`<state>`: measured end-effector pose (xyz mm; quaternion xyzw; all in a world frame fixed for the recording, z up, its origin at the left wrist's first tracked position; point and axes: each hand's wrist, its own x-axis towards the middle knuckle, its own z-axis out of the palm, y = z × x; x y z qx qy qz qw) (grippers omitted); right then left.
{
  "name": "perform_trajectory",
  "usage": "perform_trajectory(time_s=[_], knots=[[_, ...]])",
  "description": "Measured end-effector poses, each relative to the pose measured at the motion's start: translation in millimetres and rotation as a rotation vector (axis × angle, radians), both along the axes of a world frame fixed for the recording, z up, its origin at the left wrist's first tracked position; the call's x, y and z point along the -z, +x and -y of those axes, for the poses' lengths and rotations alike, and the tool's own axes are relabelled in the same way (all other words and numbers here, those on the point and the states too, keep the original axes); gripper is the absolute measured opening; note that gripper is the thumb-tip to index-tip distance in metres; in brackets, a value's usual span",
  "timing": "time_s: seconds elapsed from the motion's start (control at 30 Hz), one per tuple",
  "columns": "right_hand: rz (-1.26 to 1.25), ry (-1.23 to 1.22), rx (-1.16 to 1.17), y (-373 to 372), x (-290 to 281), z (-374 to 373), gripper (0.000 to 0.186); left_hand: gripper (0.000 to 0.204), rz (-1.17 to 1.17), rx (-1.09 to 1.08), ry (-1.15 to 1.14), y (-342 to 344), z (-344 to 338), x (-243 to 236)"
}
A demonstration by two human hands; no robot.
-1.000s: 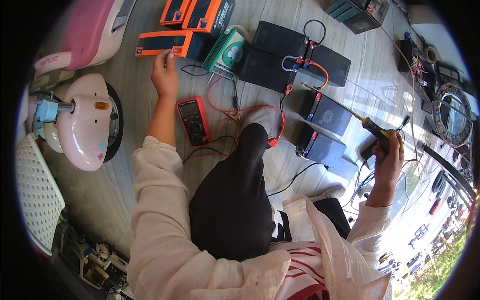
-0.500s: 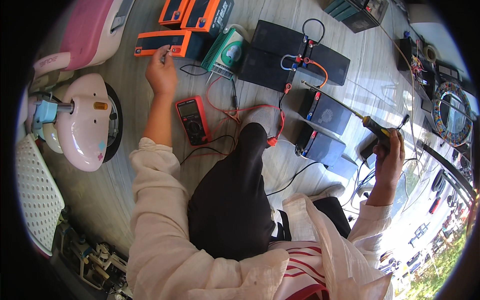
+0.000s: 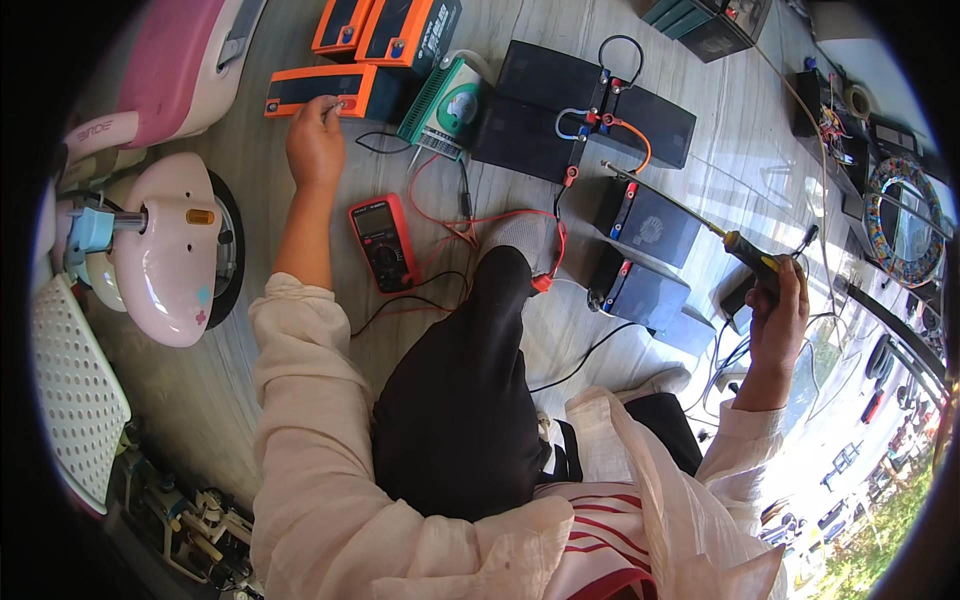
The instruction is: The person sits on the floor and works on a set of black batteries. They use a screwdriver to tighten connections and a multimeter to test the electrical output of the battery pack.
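At the far left, my left hand [image 3: 314,146] is over the near edge of an orange-topped battery [image 3: 318,88]. Its fingers are pinched beside the terminal at the battery's right end. Whatever is between the fingertips is too small to make out. On the right, my right hand [image 3: 779,318] grips a screwdriver [image 3: 743,248] by its black and yellow handle. The long shaft points up and left, its tip by the terminals of a dark battery [image 3: 655,222]. Another dark battery [image 3: 640,290] stands nearer to me. Large black batteries [image 3: 530,140] joined by short cables lie farther off.
A red multimeter [image 3: 381,243] lies between my left arm and my foot. Beyond it sits a green charger [image 3: 445,108], its red and black leads crossing the floor. Two more orange-topped batteries [image 3: 395,30] stand behind. A pink and white machine [image 3: 165,250] is at left.
My left hand has drawn slightly left and toward me, its fingertips still by the battery terminal. My right hand and the screwdriver have hardly moved.
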<state>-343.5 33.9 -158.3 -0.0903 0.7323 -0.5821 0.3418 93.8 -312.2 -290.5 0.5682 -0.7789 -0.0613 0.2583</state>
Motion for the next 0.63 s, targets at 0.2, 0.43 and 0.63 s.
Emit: perform_trajectory(time_s=[0.2, 0.43, 0.63], knots=[[-0.001, 0.006, 0.003, 0.7, 2.6, 0.3, 0.020, 0.011, -0.070, -0.002, 0.019, 2.2, 4.9, 3.6], [-0.003, 0.021, 0.022, 2.1, 2.3, 1.7, 0.021, 0.014, -0.035, -0.058, 0.025, -1.9, 3.9, 2.6], [0.002, 0.012, 0.008, 3.8, 2.5, 2.4, 0.022, 0.016, -0.100, -0.031, 0.040, 0.9, 5.5, 4.4]])
